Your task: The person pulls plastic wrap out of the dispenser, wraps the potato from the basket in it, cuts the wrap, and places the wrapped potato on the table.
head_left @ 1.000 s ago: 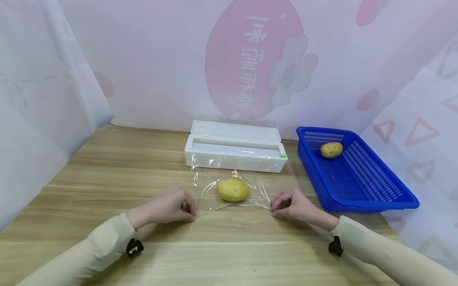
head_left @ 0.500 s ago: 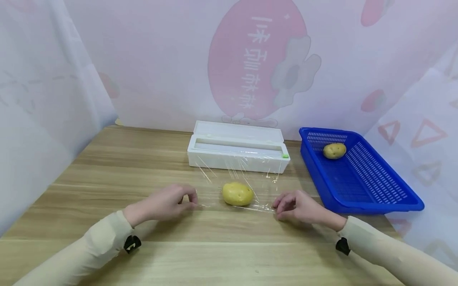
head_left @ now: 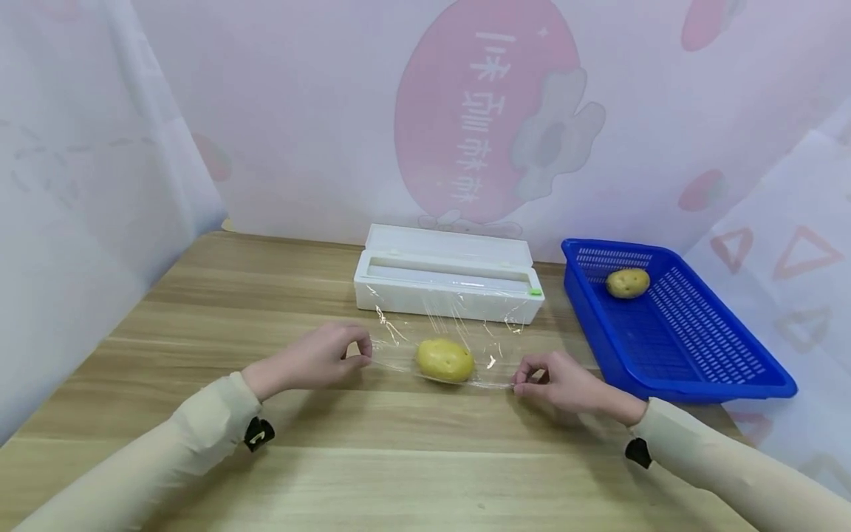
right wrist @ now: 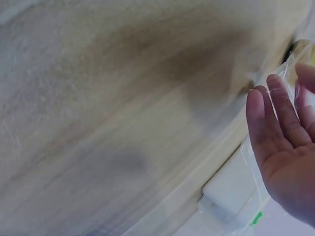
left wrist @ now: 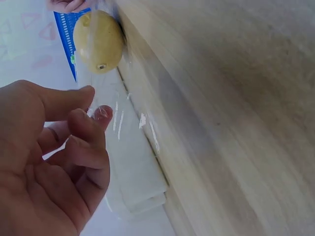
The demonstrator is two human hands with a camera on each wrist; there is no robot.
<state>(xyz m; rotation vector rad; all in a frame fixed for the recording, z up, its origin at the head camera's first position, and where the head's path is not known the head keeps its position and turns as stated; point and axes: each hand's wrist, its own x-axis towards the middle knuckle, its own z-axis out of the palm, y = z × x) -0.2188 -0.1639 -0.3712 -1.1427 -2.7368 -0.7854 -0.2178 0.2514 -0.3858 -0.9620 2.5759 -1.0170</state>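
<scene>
Clear plastic wrap (head_left: 399,353) stretches from the white box toward me, its near edge held at two corners. My left hand (head_left: 322,356) pinches the left corner; in the left wrist view its thumb and index finger come together at the wrap, the other fingers curled. My right hand (head_left: 555,380) pinches the right corner between thumb and fingers. Between the hands a yellow potato (head_left: 445,360) overlaps the wrap, with the near edge running just in front of it. The left wrist view shows the potato (left wrist: 98,42) beyond the fingertips.
The white wrap box (head_left: 448,299) stands with its lid raised at the back of the wooden table (head_left: 399,473), a green tab at its right end. To the right, a blue basket (head_left: 678,355) holds another potato (head_left: 628,283). A printed curtain (head_left: 319,111) hangs behind.
Both hands keep their hold on the wrap. The left hand has moved a little away from me. The wrap's creases have shifted, and the view has turned slightly left.
</scene>
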